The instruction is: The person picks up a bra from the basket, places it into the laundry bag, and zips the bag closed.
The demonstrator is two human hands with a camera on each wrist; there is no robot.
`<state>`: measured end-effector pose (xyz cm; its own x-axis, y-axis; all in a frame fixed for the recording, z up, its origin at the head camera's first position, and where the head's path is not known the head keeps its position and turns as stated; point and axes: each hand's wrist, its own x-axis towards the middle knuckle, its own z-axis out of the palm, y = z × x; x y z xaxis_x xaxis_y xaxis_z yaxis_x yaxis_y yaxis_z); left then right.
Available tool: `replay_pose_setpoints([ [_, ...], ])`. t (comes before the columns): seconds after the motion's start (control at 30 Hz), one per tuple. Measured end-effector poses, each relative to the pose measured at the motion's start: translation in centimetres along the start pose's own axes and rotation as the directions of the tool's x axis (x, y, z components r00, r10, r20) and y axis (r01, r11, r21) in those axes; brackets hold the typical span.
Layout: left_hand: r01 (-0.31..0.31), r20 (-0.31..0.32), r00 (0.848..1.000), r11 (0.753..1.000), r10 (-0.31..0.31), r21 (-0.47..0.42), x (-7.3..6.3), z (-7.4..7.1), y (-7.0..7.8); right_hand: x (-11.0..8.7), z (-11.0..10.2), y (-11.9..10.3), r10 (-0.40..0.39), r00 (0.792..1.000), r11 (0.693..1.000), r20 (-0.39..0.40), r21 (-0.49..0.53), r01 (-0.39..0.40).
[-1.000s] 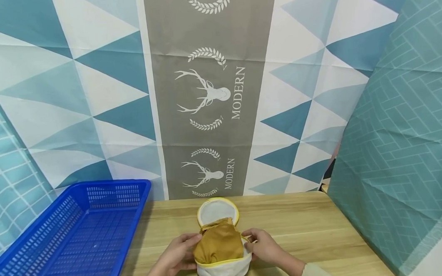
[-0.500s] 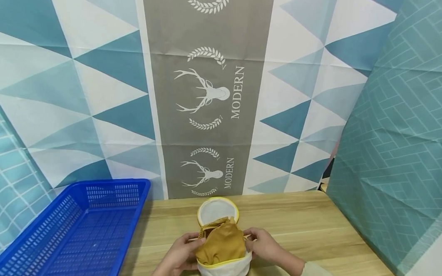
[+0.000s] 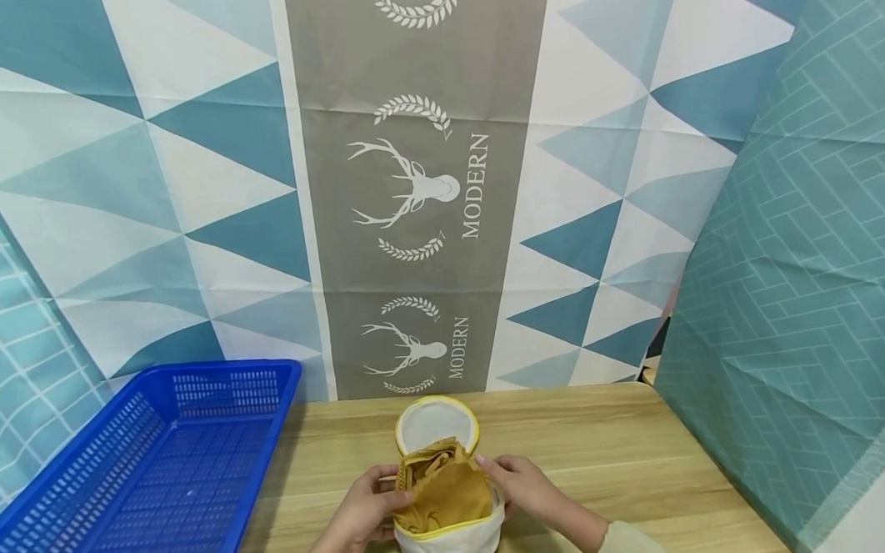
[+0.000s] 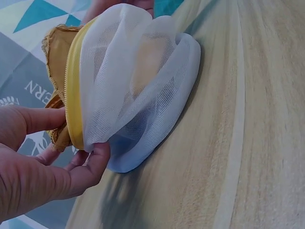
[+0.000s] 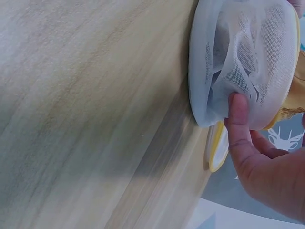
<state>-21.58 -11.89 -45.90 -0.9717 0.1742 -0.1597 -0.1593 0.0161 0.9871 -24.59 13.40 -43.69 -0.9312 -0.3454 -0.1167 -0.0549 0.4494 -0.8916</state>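
Head: one white mesh bag [image 3: 451, 552], one mustard cloth [image 3: 450, 497] in its mouth, partly hiding one round lid [image 3: 435, 421] toward the table's [image 3: 610, 460] far edge; one blue basket [image 3: 261, 470], left side. Left wrist: left hand [image 4: 40, 176] grips bag and cloth. Right wrist: right hand [image 5: 267, 174] grips bag

blue slotted basket [image 3: 186, 482] near deer-printed wall sheet [image 3: 427, 261]

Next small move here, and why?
Probably press the mustard cloth deeper into the white mesh bag with the right hand: the cloth bulges above the yellow zip at the rim, the round lid lies open behind, and the left hand grips the opposite side.
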Motion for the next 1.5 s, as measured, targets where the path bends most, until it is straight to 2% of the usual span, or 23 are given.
replay_pose_setpoints([
  [0.2,-0.009,-0.028,1.0,1.0,0.009,0.011,0.0,0.3,0.0,-0.1,0.1,-0.6,0.054,0.998,0.998,-0.017,-0.023,-0.055],
  [0.53,-0.018,-0.136,0.991,1.0,0.02,0.015,-0.2,1.0,0.0,-0.3,0.2,-0.8,0.023,1.0,0.998,-0.018,-0.062,-0.024],
  [0.7,-0.026,-0.101,0.994,0.998,0.031,0.055,-0.3,0.9,0.1,-0.4,0.2,-0.9,-0.005,1.0,0.997,-0.022,-0.083,0.003],
  [0.9,-0.005,-0.042,0.999,0.996,0.009,0.084,-0.3,0.8,0.4,-0.4,0.3,-0.9,-0.026,1.0,0.996,-0.003,-0.089,0.025],
  [1.2,0.009,-0.06,0.998,0.989,0.0,0.147,-0.1,1.1,0.9,-0.2,0.3,-0.6,-0.048,0.999,0.992,0.001,-0.119,0.047],
  [1.37,-0.044,-0.048,0.997,0.984,0.053,0.17,0.1,1.5,0.7,-0.3,0.5,-0.7,-0.067,0.998,0.989,-0.006,-0.131,0.066],
  [1.5,-0.112,-0.038,0.992,0.966,0.124,0.233,0.1,1.6,0.7,-0.4,0.5,-0.7,-0.071,0.997,0.988,0.001,-0.137,0.071],
])
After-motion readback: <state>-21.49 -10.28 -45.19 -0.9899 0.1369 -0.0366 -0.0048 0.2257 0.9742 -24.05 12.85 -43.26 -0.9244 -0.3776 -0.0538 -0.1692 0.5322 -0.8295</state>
